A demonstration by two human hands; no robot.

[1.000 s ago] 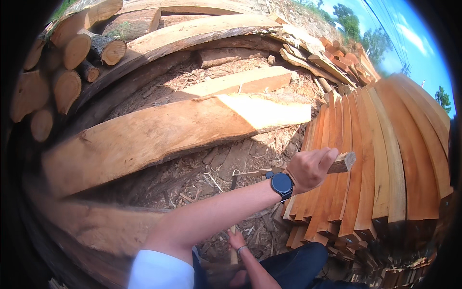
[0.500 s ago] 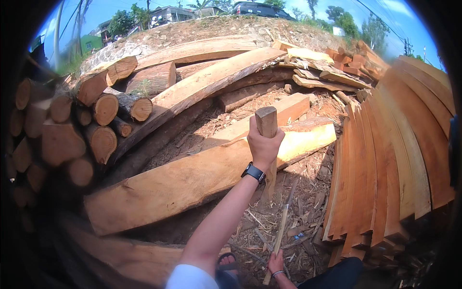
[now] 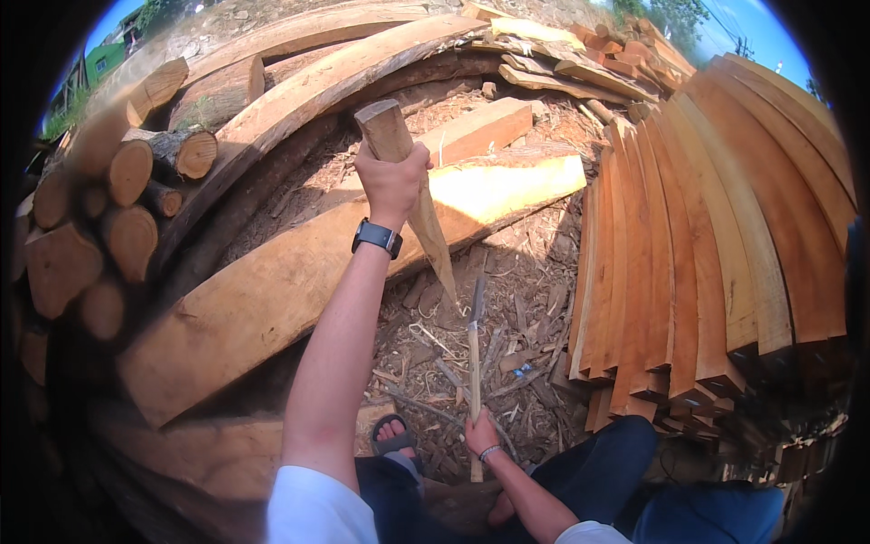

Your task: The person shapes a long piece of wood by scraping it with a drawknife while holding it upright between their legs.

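The left hand has its fingers wrapped around the upper part of a pale brown wooden stake, which is tilted, its blunt end up and its tapered point angled down over ground strewn with tan wood chips; whether the point touches the ground I cannot tell. The right hand, low and nearer the body, is curled around the light wooden handle of a long tool with a dark, narrow metal blade, whose far end lies near the stake's point but looks apart from it. Beyond the stake a thick, pale sawn slab lies on the ground. The stake has only one hand on it, so a blow off its middle could twist it in the grip, and a glancing blade might run up the wood toward those fingers. A missed downward stroke could carry toward the foot in a dark open sandal, whose toes are bare. Loose chips may let the stake's point skid if it is braced there.
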